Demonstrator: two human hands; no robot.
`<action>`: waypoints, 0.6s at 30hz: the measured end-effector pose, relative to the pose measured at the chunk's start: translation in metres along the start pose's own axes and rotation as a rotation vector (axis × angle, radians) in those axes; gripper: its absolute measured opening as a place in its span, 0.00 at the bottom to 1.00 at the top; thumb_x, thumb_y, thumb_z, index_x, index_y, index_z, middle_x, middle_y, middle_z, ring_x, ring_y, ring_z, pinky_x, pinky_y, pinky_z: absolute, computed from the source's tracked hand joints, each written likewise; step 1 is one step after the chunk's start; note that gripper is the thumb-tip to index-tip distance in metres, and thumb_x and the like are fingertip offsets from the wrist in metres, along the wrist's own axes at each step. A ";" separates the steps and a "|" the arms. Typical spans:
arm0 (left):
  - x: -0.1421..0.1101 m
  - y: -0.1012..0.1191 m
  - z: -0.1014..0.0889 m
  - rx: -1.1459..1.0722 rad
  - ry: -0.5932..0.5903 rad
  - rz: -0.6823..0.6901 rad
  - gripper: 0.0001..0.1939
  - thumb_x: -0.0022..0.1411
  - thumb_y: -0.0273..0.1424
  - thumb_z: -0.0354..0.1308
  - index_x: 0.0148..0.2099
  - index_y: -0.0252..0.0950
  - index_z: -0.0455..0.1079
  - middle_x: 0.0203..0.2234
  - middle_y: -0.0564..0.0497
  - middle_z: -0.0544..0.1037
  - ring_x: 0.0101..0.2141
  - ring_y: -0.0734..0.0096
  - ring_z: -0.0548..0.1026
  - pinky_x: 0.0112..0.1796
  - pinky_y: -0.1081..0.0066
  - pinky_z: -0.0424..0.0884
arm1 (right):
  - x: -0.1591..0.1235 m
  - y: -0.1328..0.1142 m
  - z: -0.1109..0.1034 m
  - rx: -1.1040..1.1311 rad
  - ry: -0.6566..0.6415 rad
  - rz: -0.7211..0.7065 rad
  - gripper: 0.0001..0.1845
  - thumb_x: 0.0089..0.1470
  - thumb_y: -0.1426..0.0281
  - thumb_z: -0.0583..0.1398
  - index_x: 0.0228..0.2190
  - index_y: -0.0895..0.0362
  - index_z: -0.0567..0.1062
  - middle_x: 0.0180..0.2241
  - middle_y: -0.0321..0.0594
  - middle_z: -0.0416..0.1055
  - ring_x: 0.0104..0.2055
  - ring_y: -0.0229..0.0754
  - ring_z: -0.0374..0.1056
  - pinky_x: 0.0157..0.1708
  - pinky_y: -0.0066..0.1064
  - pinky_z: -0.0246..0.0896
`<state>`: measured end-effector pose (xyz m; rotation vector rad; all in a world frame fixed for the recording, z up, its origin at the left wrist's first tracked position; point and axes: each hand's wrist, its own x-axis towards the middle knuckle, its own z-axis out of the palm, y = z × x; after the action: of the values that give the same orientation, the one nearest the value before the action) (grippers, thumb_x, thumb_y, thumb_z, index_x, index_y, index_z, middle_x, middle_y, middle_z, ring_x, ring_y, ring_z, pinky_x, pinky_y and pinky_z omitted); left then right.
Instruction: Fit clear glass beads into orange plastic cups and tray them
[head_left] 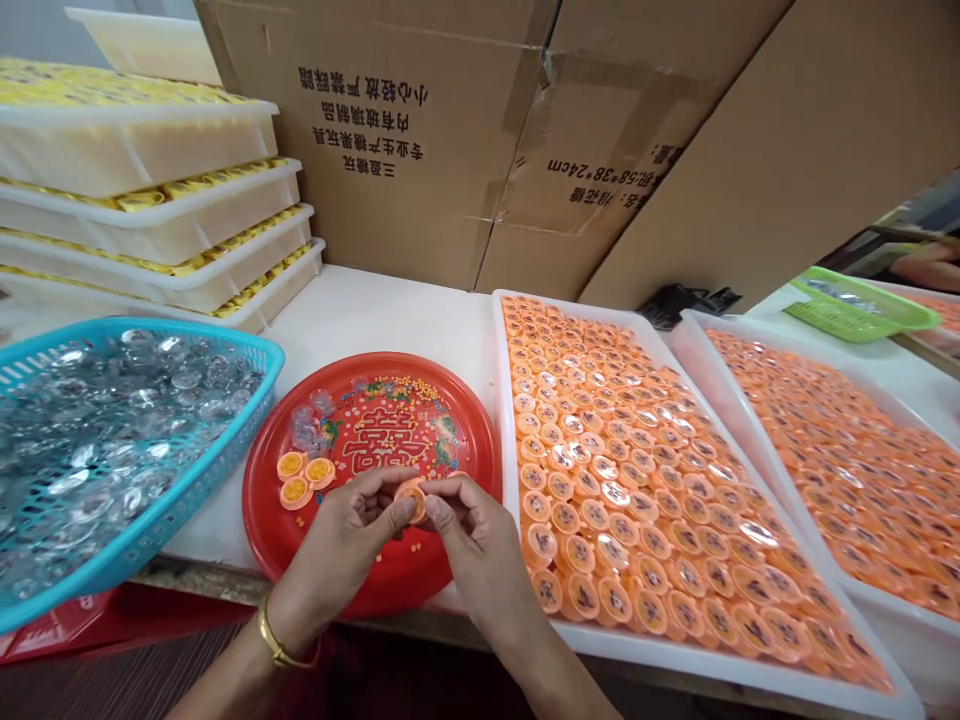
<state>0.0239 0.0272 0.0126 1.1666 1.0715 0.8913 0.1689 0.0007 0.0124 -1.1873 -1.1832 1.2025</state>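
Note:
Over the near part of a red round tray (pixel 259 520), my left hand (pixel 352 535) and my right hand (pixel 472 525) pinch one small orange round case (pixel 410 497) between thumbs and fingers. Three orange cases with yellow bits inside, one of them this orange case (pixel 320 472), lie on the tray left of my hands. Behind them sits a small heap of clear plastic covers (pixel 309 425). Small yellow-orange pellets (pixel 420 388) are scattered at the tray's far side, and a few lie close to my fingers.
At left stands a blue basket (pixel 225 465) of clear plastic covers, with stacked cream trays (pixel 225 265) of yellow pieces behind. To the right, white trays (pixel 508 400) hold rows of orange cases. Cardboard boxes (pixel 420 220) wall off the back. A green basket (pixel 862 315) is far right, near another person's arm (pixel 930 265).

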 end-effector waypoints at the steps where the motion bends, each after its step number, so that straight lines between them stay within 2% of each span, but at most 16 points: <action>1: 0.000 0.000 -0.001 -0.007 0.000 0.003 0.20 0.54 0.39 0.62 0.47 0.34 0.71 0.34 0.48 0.78 0.35 0.68 0.74 0.37 0.70 0.72 | -0.002 0.000 0.001 -0.019 -0.002 -0.017 0.09 0.57 0.65 0.57 0.36 0.55 0.75 0.35 0.39 0.76 0.37 0.41 0.74 0.41 0.34 0.72; 7: -0.004 0.004 -0.004 -0.003 -0.007 0.014 0.20 0.53 0.39 0.64 0.46 0.33 0.70 0.33 0.49 0.77 0.33 0.70 0.73 0.36 0.71 0.71 | -0.008 -0.003 0.006 -0.111 0.012 -0.072 0.09 0.57 0.70 0.56 0.38 0.55 0.76 0.36 0.40 0.76 0.38 0.40 0.73 0.42 0.33 0.71; 13: -0.006 -0.001 0.002 0.074 0.082 0.059 0.22 0.54 0.42 0.62 0.46 0.33 0.71 0.34 0.48 0.76 0.34 0.68 0.73 0.35 0.70 0.70 | -0.010 -0.001 0.003 -0.117 0.013 -0.115 0.11 0.58 0.72 0.54 0.39 0.54 0.76 0.37 0.39 0.76 0.37 0.39 0.74 0.41 0.33 0.72; 18: -0.002 0.004 0.003 -0.023 0.013 -0.065 0.21 0.51 0.40 0.65 0.44 0.33 0.72 0.30 0.50 0.76 0.31 0.71 0.72 0.31 0.73 0.69 | -0.010 0.004 0.001 -0.150 0.020 -0.099 0.10 0.58 0.71 0.55 0.39 0.54 0.75 0.37 0.39 0.76 0.38 0.40 0.73 0.41 0.34 0.71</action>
<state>0.0263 0.0258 0.0174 1.1024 1.1003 0.8596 0.1675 -0.0093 0.0080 -1.2333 -1.3201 1.0406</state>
